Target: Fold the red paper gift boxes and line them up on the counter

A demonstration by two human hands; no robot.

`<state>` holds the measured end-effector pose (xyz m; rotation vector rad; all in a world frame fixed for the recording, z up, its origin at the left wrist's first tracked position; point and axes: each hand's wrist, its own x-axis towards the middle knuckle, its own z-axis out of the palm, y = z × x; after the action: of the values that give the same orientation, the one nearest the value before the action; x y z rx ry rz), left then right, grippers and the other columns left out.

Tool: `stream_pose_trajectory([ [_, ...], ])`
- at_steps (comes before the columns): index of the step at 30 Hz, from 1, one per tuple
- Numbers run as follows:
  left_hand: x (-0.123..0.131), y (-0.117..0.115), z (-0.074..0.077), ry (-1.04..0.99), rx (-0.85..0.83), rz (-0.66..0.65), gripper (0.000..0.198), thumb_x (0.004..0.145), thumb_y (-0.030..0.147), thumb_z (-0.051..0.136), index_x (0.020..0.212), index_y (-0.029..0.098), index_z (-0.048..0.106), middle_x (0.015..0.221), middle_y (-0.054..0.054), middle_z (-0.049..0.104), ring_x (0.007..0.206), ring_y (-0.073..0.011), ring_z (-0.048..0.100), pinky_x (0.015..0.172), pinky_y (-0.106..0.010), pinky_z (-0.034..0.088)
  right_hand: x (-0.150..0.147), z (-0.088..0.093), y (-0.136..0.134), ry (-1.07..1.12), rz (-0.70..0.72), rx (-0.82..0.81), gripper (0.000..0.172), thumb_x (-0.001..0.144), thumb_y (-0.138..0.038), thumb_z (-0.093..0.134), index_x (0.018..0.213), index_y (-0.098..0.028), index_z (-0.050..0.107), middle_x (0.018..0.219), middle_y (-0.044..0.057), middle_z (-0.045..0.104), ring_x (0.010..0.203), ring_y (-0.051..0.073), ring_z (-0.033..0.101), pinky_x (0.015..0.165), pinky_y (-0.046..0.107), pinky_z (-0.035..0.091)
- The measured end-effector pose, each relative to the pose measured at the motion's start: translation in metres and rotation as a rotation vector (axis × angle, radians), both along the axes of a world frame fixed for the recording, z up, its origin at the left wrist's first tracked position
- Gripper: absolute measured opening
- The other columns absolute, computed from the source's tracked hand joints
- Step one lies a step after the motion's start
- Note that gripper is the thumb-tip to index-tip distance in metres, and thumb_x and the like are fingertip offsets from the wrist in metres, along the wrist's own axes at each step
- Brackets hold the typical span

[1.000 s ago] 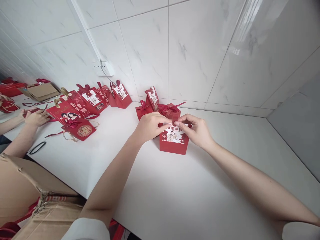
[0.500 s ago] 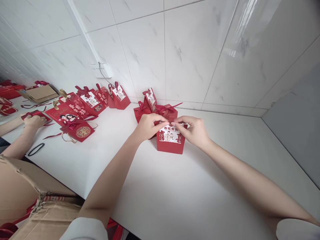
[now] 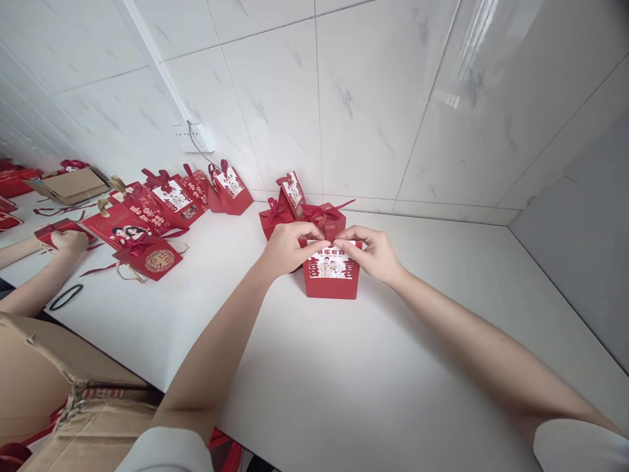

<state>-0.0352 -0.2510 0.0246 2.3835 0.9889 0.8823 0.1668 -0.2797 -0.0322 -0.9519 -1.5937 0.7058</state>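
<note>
A small red gift box (image 3: 331, 288) with a white label showing a couple and red characters stands upright on the white table (image 3: 314, 367). My left hand (image 3: 289, 248) pinches its top edge from the left, thumb in front and fingers behind. From the right, my right hand (image 3: 374, 254) pinches the same top edge, its fingertips close to those of the left. Just behind are other red boxes (image 3: 324, 219) with dark red ribbons, one with a white label (image 3: 293, 190). Whatever lies between the fingertips is too small to tell.
Several red bags (image 3: 171, 203) and a box with a gold emblem (image 3: 161, 259) stand at the left. Beyond them, another person's hands (image 3: 70, 242) hold a red item. Cardboard boxes (image 3: 108, 426) are at the lower left, and a tiled wall (image 3: 363, 111) rises behind.
The red box between my hands has turned slightly and now faces me more squarely. The view has shifted a little. The other person's hand has moved slightly on the red item.
</note>
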Motion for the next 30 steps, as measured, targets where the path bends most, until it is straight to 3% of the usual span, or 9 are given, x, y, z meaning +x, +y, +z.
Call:
stream_pose_trajectory([
  [5, -0.018, 0.011, -0.002, 0.224, -0.254, -0.012, 0.031, 0.075, 0.049, 0.065, 0.085, 0.019, 0.069, 0.075, -0.002, 0.07, 0.059, -0.016, 0.062, 0.048, -0.025, 0.044, 0.022, -0.018, 0.019, -0.163, 0.44, -0.332, 0.041, 0.074, -0.043, 0.073, 0.106, -0.019, 0.069, 0.106, 0.005, 0.071, 0.096, 0.024, 0.066, 0.084, 0.038, 0.053],
  [7, -0.022, 0.014, -0.006, 0.291, -0.327, -0.044, 0.036, 0.07, 0.05, 0.07, 0.089, 0.02, 0.07, 0.078, -0.003, 0.071, 0.063, -0.0185, 0.064, 0.05, -0.026, 0.047, 0.029, -0.024, 0.024, -0.202, 0.563, -0.413, 0.053, 0.07, -0.039, 0.076, 0.119, -0.022, 0.064, 0.117, 0.006, 0.068, 0.106, 0.025, 0.063, 0.094, 0.042, 0.05],
  [11, -0.021, 0.019, -0.025, 0.231, -0.438, -0.098, 0.056, 0.061, 0.044, 0.079, 0.113, 0.026, 0.066, 0.109, -0.005, 0.07, 0.096, -0.0262, 0.067, 0.069, -0.031, 0.055, 0.038, -0.04, 0.029, -0.176, 0.628, -0.492, 0.072, 0.061, -0.029, 0.084, 0.128, -0.025, 0.057, 0.125, 0.008, 0.063, 0.111, 0.026, 0.06, 0.097, 0.044, 0.049],
  [14, -0.017, 0.021, -0.043, 0.203, -0.576, -0.148, 0.065, 0.059, 0.042, 0.081, 0.119, 0.026, 0.062, 0.119, -0.007, 0.066, 0.105, -0.029, 0.064, 0.079, -0.037, 0.056, 0.044, -0.05, 0.031, -0.092, 0.665, -0.527, 0.073, 0.06, -0.029, 0.085, 0.128, -0.023, 0.057, 0.126, 0.009, 0.063, 0.111, 0.026, 0.061, 0.097, 0.045, 0.049],
  [16, -0.013, 0.021, -0.057, 0.152, -0.611, -0.161, 0.069, 0.065, 0.044, 0.078, 0.127, 0.024, 0.055, 0.126, -0.009, 0.062, 0.112, -0.0292, 0.061, 0.088, -0.039, 0.054, 0.047, -0.053, 0.032, -0.024, 0.667, -0.539, 0.069, 0.065, -0.033, 0.082, 0.128, -0.022, 0.056, 0.128, 0.01, 0.061, 0.114, 0.027, 0.059, 0.1, 0.046, 0.046],
  [20, 0.003, 0.017, -0.088, -0.051, -0.427, -0.008, 0.071, 0.083, 0.051, 0.058, 0.141, 0.021, 0.033, 0.138, -0.012, 0.052, 0.124, -0.0281, 0.052, 0.103, -0.042, 0.044, 0.045, -0.061, 0.027, 0.127, 0.512, -0.498, 0.063, 0.074, -0.044, 0.074, 0.129, -0.022, 0.054, 0.134, 0.01, 0.057, 0.118, 0.026, 0.057, 0.104, 0.046, 0.043],
  [23, 0.015, 0.012, -0.105, -0.14, -0.346, 0.101, 0.063, 0.09, 0.053, 0.044, 0.142, 0.02, 0.028, 0.139, -0.012, 0.05, 0.126, -0.0275, 0.05, 0.105, -0.042, 0.041, 0.038, -0.072, 0.015, 0.199, 0.293, -0.42, 0.063, 0.075, -0.048, 0.072, 0.129, -0.023, 0.049, 0.135, 0.01, 0.056, 0.118, 0.025, 0.057, 0.101, 0.044, 0.046],
  [27, 0.018, 0.012, -0.112, -0.141, -0.39, 0.039, 0.059, 0.092, 0.051, 0.041, 0.143, 0.027, 0.026, 0.14, -0.008, 0.05, 0.129, -0.0251, 0.048, 0.106, -0.041, 0.04, 0.031, -0.086, -0.001, 0.266, -0.039, -0.346, 0.061, 0.078, -0.053, 0.067, 0.125, -0.026, 0.038, 0.122, 0.009, 0.063, 0.104, 0.023, 0.063, 0.086, 0.04, 0.053],
  [30, 0.016, 0.014, -0.115, -0.166, -0.425, 0.014, 0.056, 0.09, 0.049, 0.046, 0.138, 0.026, 0.028, 0.127, -0.008, 0.06, 0.115, -0.0232, 0.058, 0.1, -0.041, 0.045, 0.033, -0.087, -0.005, 0.186, -0.238, -0.344, 0.046, 0.083, -0.061, 0.055, 0.109, -0.024, 0.045, 0.103, 0.006, 0.067, 0.091, 0.022, 0.064, 0.077, 0.038, 0.053],
])
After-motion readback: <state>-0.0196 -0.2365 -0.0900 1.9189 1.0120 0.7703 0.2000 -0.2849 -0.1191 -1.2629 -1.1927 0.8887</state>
